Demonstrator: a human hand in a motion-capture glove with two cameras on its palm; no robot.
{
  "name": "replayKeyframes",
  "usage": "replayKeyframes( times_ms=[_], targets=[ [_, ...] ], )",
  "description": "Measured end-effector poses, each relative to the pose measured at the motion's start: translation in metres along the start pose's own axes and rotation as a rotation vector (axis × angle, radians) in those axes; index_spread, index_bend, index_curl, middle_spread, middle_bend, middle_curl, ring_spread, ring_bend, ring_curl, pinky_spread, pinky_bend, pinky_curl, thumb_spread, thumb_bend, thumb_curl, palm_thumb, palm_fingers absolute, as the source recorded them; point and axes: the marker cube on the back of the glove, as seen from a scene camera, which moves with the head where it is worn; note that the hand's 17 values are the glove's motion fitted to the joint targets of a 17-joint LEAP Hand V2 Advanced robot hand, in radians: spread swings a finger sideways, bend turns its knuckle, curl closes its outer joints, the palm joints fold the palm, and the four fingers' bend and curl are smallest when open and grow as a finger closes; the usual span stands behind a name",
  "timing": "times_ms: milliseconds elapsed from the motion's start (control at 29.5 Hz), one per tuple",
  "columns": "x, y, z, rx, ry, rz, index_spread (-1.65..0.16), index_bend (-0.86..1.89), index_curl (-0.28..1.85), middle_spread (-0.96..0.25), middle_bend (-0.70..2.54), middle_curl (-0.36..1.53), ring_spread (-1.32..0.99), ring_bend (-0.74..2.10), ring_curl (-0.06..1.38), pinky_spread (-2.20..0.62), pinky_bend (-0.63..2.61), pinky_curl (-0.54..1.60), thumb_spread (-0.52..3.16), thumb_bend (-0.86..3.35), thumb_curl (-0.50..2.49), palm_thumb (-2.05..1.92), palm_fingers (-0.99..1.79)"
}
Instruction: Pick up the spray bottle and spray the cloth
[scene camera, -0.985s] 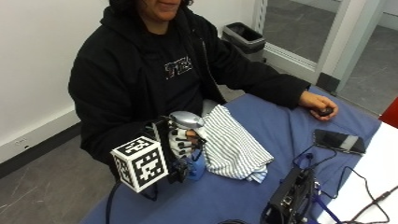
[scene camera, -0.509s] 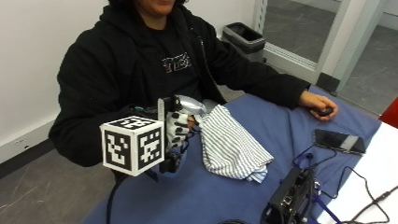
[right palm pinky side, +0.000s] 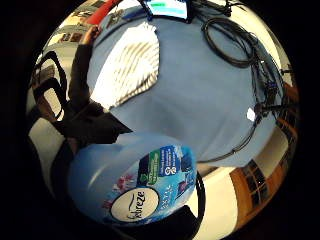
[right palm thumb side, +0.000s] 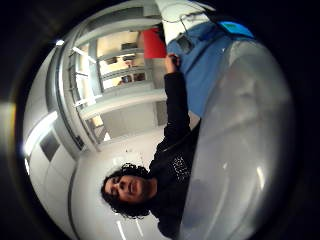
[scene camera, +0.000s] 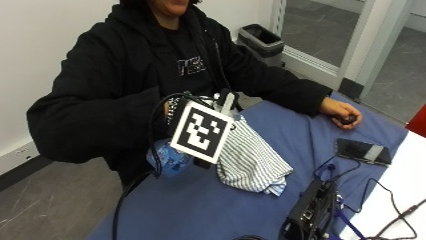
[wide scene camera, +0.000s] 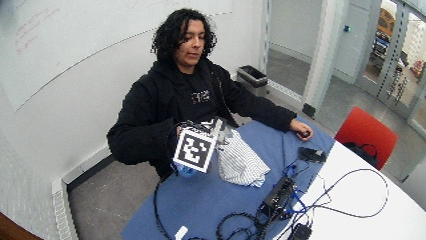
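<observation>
Pale blue plastic spray bottle (scene camera: 168, 156) lifted off blue table (scene camera: 293, 135) in gloved right hand (scene camera: 174, 111); fingers' state hidden, cannot tell; striped white cloth (scene camera: 249, 160) beside it, spraying seemingly left.

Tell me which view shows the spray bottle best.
The little finger side palm view: the spray bottle fills the foreground, its blue body and label clear. The thumb side palm view shows only its grey head, very close. In the outside view, just its blue base peeks below the right hand; the wide outside view shows even less.
</observation>
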Motion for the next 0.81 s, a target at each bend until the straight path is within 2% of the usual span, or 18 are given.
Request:
replayKeyframes(
  times_ms=[407, 815],
  targets=[
    [0.010, -0.028, 0.042, -0.406, 0.137, 0.258, -0.27, 0.23, 0.63, -0.19, 0.66, 0.59, -0.21, 0.77, 0.53, -0.27, 0.54, 0.47, 0.31, -0.02, 0.79, 1.06, 1.30],
    [0.038, -0.054, 0.085, -0.572, 0.227, 0.392, -0.27, 0.19, 0.65, -0.19, 0.65, 0.60, -0.21, 0.77, 0.52, -0.26, 0.55, 0.47, 0.35, -0.01, 0.82, 1.07, 1.29]
  ],
)
